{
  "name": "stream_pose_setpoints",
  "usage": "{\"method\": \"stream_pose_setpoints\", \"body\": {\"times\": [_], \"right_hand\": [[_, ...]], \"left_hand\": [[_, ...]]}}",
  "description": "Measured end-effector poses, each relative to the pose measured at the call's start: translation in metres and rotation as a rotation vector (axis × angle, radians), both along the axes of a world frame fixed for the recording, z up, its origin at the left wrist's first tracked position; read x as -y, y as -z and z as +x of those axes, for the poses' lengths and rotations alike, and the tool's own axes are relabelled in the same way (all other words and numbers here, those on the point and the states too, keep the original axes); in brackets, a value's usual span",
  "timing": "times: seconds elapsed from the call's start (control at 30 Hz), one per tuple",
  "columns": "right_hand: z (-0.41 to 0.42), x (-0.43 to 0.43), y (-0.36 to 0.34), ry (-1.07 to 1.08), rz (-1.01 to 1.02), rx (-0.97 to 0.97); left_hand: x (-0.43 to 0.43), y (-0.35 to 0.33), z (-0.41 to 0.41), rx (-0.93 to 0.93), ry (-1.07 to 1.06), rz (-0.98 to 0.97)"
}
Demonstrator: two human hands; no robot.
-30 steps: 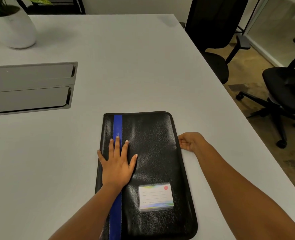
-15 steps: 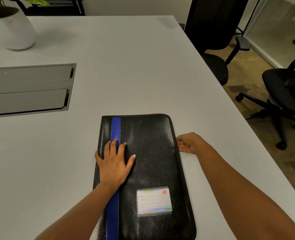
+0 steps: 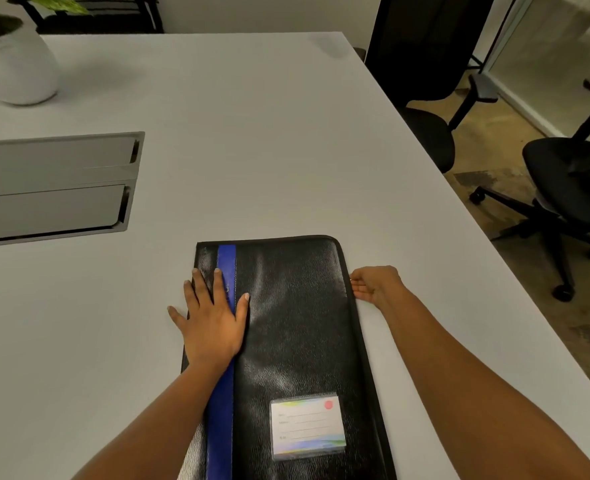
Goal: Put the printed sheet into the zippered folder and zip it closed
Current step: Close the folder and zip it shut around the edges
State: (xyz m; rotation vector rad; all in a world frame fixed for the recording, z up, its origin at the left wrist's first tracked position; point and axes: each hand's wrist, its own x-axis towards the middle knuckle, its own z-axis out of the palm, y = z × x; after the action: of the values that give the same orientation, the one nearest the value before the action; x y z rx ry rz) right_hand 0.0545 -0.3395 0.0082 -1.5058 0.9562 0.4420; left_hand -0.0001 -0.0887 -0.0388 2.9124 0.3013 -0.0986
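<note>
folder (image 3: 297,323) lies flat under left hand (image 3: 210,320), its grip released; right hand (image 3: 373,284) pinches its edge.

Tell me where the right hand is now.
In the head view, the right hand is curled at the black zippered folder's right edge, opposite the left hand lying flat on its blue stripe.

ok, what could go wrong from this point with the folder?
1. The left hand pins only the left side of the folder, partly off its edge; a pull by the right hand at the right edge could swing or slide it on the smooth table.
2. No sheet is visible, so whether it is inside cannot be checked.
</note>
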Motion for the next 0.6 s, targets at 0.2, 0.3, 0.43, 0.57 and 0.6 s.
{"method": "stream_pose_setpoints", "body": {"times": [0.2, 0.3, 0.43, 0.57, 0.6], "right_hand": [[0.026, -0.005, -0.001, 0.037, -0.012, -0.016], [0.039, -0.006, -0.004, 0.053, -0.043, -0.005], [0.062, -0.006, -0.014, 0.068, -0.057, 0.019], [0.072, -0.008, -0.017, 0.067, -0.04, 0.033], [0.07, -0.009, -0.016, 0.064, -0.012, 0.033]], "left_hand": [[0.0, 0.001, 0.0, 0.0, 0.009, 0.013], [0.0, 0.001, 0.0, -0.004, 0.011, 0.016], [0.0, 0.002, 0.0, -0.006, 0.009, 0.026], [0.0, 0.002, 0.0, -0.004, 0.01, 0.032], [0.0, 0.002, -0.001, -0.003, 0.01, 0.034]]}}
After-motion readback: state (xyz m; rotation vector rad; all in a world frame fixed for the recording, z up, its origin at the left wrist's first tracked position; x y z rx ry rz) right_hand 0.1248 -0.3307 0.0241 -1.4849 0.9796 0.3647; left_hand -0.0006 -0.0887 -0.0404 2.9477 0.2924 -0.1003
